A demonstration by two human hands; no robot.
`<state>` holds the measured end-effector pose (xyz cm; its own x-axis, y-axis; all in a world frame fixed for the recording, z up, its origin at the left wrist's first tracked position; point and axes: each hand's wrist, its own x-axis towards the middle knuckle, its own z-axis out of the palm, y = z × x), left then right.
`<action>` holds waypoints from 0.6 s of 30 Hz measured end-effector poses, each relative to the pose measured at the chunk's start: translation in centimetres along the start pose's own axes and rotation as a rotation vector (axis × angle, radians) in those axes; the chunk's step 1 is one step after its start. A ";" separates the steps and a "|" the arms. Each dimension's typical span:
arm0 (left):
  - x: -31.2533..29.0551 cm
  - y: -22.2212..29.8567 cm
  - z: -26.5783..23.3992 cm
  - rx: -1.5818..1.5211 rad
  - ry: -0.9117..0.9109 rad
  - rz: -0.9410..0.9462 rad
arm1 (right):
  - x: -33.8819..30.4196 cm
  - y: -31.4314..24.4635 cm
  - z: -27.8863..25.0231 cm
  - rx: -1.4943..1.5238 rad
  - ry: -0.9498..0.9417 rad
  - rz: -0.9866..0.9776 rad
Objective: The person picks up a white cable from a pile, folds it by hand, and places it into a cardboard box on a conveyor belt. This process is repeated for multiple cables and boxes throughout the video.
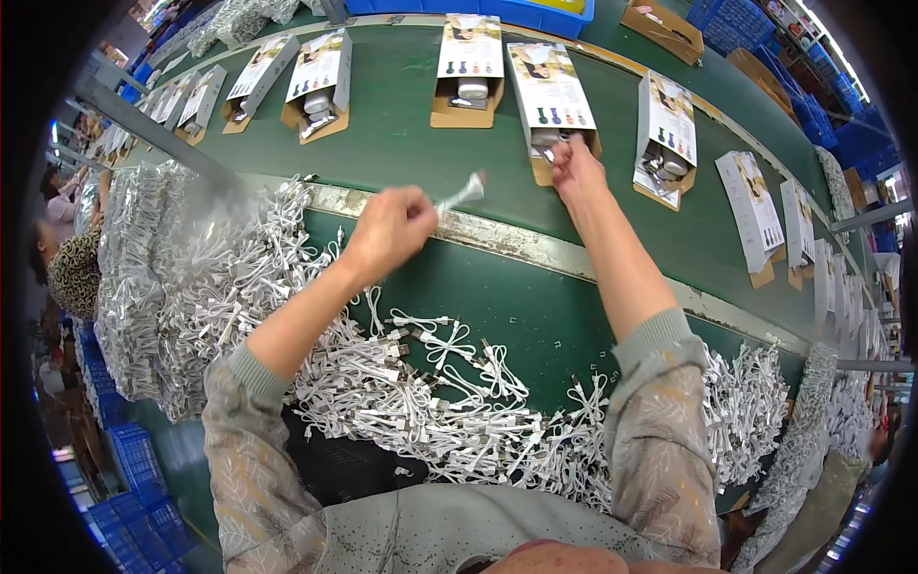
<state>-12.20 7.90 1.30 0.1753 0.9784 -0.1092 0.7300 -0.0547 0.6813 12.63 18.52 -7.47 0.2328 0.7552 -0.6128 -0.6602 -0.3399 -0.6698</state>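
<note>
My left hand (390,228) is closed on a bundled white charging cable (463,195), which sticks out to the right over the belt's near edge and is slightly blurred. At the lower, open end of a white printed carton (552,84) is my right hand (578,168), its fingers curled together by the opening. Whether those fingers grip something inside or the carton's edge cannot be made out. White parts show in the carton's mouth, and a brown flap hangs below it. Loose bundled cables (449,421) lie heaped in front of me, below both forearms.
Similar open cartons stand along the green belt (392,124), one to the left (471,57) and one to the right (666,129). A metal rail (535,247) edges the belt. Plastic-bagged cables (143,277) pile up at left. A blue bin (545,14) is at the far side.
</note>
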 end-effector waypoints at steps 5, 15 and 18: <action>8.7 -0.7 2.7 -0.522 0.228 -0.323 | -7.7 0.6 -4.3 -0.776 -0.128 -0.453; 12.3 1.6 4.8 -0.545 0.008 -0.022 | -20.7 3.7 -5.8 -1.382 -0.962 -0.542; 6.4 1.7 0.6 -0.137 -0.212 0.138 | -20.0 5.6 -5.8 -1.408 -0.961 -0.760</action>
<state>-9.42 13.97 1.34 0.4114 0.8995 -0.1474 0.5962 -0.1433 0.7899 8.41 -1.75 -1.35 -0.6056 0.7953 0.0260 0.4960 0.4028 -0.7693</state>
